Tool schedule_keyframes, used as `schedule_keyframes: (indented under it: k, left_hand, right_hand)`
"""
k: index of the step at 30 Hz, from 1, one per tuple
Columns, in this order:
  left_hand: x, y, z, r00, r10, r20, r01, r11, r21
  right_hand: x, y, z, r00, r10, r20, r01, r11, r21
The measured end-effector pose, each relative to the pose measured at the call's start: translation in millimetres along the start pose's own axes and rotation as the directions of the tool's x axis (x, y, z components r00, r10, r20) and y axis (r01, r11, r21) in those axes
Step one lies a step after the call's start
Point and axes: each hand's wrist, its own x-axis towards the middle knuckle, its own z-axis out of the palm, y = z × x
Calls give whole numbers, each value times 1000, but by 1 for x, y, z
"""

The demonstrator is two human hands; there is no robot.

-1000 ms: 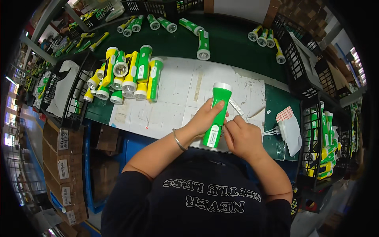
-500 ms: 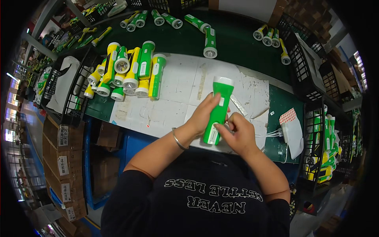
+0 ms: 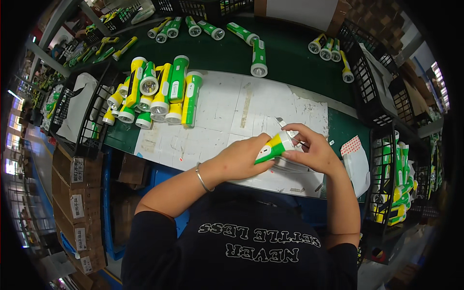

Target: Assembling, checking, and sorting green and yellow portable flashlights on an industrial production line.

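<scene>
A green and yellow flashlight with a white head is held low over the white work sheet, tilted with its head toward the right. My left hand is closed around its body, covering much of it. At the white head, my right hand has its thumb and fingers curled about the rim. Something thin and dark shows between those fingers, too small to name. A slim silvery strip lies just beyond the flashlight. White cables run beneath my hands.
A pile of green and yellow flashlights stands on the left of the sheet. More flashlights lie along the green table's far side. Black crates flank both sides. A white pouch lies at right.
The flashlight has gone from upright in view to tilted, its head now to the right, and its yellow side shows. My right hand has moved from its tail to its head.
</scene>
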Motion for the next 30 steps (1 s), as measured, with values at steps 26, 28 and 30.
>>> schedule_keyframes:
  k: [26,28,30]
  left_hand:
    - [8,-50,9,977,-97,-190,25,938,-346]
    - [11,-49,13,979,-84,-188,18,944,-328]
    - [15,-42,17,981,-64,-184,4,951,-310]
  right_hand:
    - [13,42,47,959,127,-252,-85,981,172]
    - [8,36,42,961,81,-263,-36,985,170]
    - [4,34,38,971,123,-204,-36,922,385]
